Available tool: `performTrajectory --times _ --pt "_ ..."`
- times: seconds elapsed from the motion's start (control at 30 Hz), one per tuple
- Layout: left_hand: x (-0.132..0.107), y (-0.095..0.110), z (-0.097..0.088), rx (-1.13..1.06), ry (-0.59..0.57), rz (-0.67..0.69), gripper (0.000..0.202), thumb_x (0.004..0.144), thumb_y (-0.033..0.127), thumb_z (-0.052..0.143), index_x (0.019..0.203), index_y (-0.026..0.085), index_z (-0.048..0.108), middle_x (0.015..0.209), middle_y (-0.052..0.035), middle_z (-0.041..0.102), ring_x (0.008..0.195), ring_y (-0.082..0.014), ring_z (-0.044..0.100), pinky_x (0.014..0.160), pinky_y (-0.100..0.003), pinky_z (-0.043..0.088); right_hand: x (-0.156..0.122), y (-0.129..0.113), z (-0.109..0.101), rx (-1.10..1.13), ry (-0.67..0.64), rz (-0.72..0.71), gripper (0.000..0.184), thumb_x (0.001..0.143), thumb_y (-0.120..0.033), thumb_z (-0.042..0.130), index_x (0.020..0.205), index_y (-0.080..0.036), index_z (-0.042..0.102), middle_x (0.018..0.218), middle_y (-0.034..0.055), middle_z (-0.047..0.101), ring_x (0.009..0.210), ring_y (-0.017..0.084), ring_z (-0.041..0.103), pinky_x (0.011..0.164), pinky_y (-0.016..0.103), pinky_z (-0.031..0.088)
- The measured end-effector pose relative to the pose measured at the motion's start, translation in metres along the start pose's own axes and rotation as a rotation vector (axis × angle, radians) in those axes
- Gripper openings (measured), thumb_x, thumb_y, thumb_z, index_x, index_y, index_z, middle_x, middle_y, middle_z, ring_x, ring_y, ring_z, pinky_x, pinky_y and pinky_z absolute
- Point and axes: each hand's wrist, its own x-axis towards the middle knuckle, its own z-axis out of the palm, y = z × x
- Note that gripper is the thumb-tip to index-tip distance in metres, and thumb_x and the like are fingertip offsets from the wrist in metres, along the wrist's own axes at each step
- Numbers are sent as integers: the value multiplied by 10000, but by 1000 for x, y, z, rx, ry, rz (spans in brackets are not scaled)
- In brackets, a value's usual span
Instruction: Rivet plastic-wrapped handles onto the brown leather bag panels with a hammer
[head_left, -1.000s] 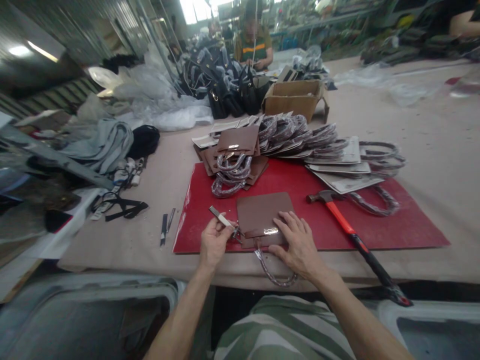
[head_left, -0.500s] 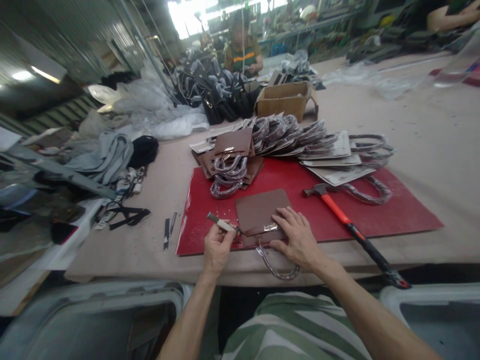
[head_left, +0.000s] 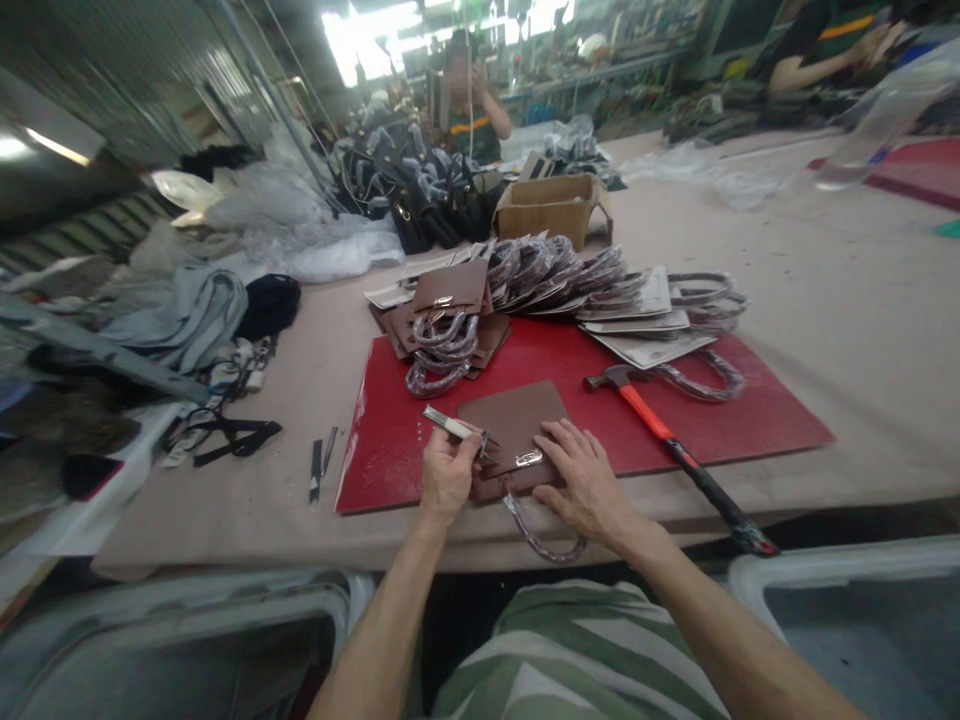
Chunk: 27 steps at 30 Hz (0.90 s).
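The left hand (head_left: 448, 475), closed in a pinch on a pale-handled tool (head_left: 453, 426), stood at the left edge of the brown panel (head_left: 510, 412), while the right hand (head_left: 585, 480), spread open without grasping, apparently steadied the panel against the red board (head_left: 386, 465).

A smooth, matt brown panel (head_left: 512, 415) of leather-like material bears a glossy metal clasp (head_left: 529, 458), its handle (head_left: 553, 552) sheathed in crinkled, shiny clear plastic, on a smooth red board (head_left: 757, 420); a metal-headed hammer (head_left: 679, 453) and matt cardboard box (head_left: 541, 216) share the dull-finished surface (head_left: 847, 290).
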Motion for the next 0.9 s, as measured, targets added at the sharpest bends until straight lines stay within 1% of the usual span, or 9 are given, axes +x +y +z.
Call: performTrajectory --times 0.1,0.17,0.3,0.4,0.47,0.57,0.73,0.8,0.9 --pt "4 -4 6 31 -5 -10 290 803 412 703 898 152 617 741 -4 659 478 -81 545 418 -179 452 -5 0 -4 168 141 17 504 824 -348 662 1292 -167 613 1424 169 551 1354 356 457 1134 582 338" --pt "3 -7 5 22 -2 -15 304 799 427 702 892 152 611 758 -9 662 484 -82 554 422 -183 464 -15 -3 -10 334 292 116 397 854 -375 631 1192 -169 654 1287 163 642 1226 316 571 1068 527 431" --pt "1 -11 2 -27 14 -31 327 788 443 712 902 155 608 817 -26 681 567 -113 627 472 -205 523 -53 -20 -13 668 493 562 279 858 -442 637 990 -205 700 982 85 725 925 247 676 912 441 528" --pt "1 -13 2 -20 16 -55 337 777 444 731 909 159 611 815 -25 681 625 -140 661 513 -230 559 -78 -36 -3 1132 534 961 289 766 -456 721 904 -204 688 918 70 735 847 249 697 813 429 570" --pt "1 -15 1 -8 4 -60 328 785 440 727 917 164 611 813 -21 683 645 -147 669 539 -240 573 -82 -44 5 1495 424 1091 259 759 -424 712 890 -202 684 958 88 748 904 274 714 837 461 579" --pt "2 -14 1 11 -14 -63 311 795 436 719 913 169 612 785 -15 684 626 -144 665 549 -240 570 -70 -52 10 1800 168 1023 253 847 -392 571 957 -205 702 1068 127 748 1066 298 694 974 531 527" --pt "3 -9 -1 5 -46 -93 324 769 451 742 862 176 596 695 6 663 552 -132 642 522 -221 537 -47 -47 7 1910 -73 808 407 876 -383 359 962 -192 707 1168 176 714 1178 322 640 955 590 515" --pt "3 -8 -1 -5 -56 -106 341 762 462 748 859 179 584 676 10 657 534 -135 639 506 -222 528 -46 -41 8 1912 -142 809 347 848 -332 407 939 -185 708 1144 160 724 1133 303 664 887 536 556" --pt "4 -7 -1 -9 -60 -115 361 762 475 745 867 177 571 677 7 658 528 -142 645 489 -227 525 -45 -36 15 1941 -228 876 205 839 -264 557 929 -163 710 1005 119 756 956 229 715 752 361 587"
